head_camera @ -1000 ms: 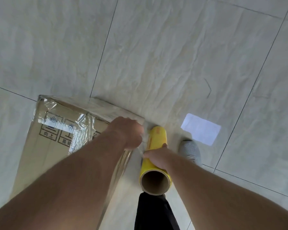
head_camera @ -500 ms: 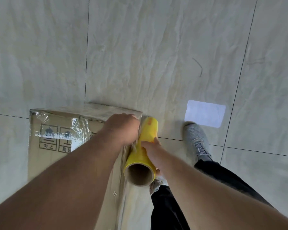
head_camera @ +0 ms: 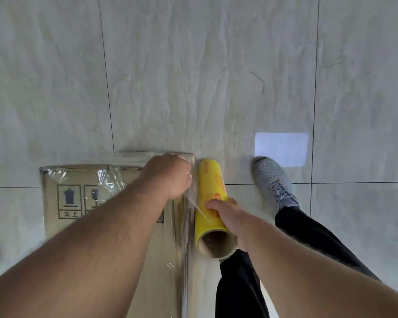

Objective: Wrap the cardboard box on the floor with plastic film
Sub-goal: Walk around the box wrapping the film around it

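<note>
head | cardboard box [head_camera: 83, 228] film-wrinkled | left hand [head_camera: 168, 175] grips film [head_camera: 190, 203] | right hand [head_camera: 230, 216] grips yellow roll [head_camera: 210, 191]

Grey sneaker [head_camera: 275, 182] on pale floor tiles [head_camera: 193, 76]; bright light patch [head_camera: 281, 149] beside it

Box and fingers largely hidden

The left forearm [head_camera: 97, 237] covers much of the cardboard box [head_camera: 53, 216], whose near end leaves the bottom edge; left hand [head_camera: 168, 175] fingers curl away unseen.
</note>
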Tool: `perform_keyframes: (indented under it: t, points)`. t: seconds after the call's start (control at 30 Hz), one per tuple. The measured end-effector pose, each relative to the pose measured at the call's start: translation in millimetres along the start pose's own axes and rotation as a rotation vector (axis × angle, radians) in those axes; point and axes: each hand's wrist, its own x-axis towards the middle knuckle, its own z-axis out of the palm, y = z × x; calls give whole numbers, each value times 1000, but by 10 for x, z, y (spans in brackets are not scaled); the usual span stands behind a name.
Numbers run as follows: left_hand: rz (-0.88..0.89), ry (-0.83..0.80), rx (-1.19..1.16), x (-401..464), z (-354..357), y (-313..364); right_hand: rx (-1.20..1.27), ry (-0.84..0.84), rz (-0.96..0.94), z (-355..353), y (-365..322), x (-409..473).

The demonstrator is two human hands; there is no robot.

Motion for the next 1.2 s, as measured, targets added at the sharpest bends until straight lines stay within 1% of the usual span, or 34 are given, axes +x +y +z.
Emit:
perform_keyframes:
  t: [0.17,0.23,0.3,0.37,0.43,0.53,0.67,0.83,0.97,1.07,1.2]
  points:
    - [147,-4,323,-51,6,134,-269,15,-15,-43,-167,-85]
    - [189,-4,377,-59,57,146,-418,19,-4,13,-223,-30]
    - [192,-21,384,-56,81,161,-472,-4,32,65,-187,34]
    - [178,-41,382,-49,66,185,-450,-32,71,80,-105,44]
    - [186,-67,401,-28,36,218,-405,-7,89,119,-63,86]
    - [217,-114,479,-33,8,237,-307,-27,92,279,-49,246]
    - [274,-148,604,-65,26,284,-56,-25,143,336,-47,86]
    - [360,-187,675,-91,104,380,294,-99,192,132,294,-22]
    - [388,-217,687,-119,167,432,458,-135,212,154,432,-7]
    - [389,-227,699,-167,237,429,412,-118,204,210,406,-27]
    - [373,-159,674,-214,267,448,286,-71,209,87,300,-103]
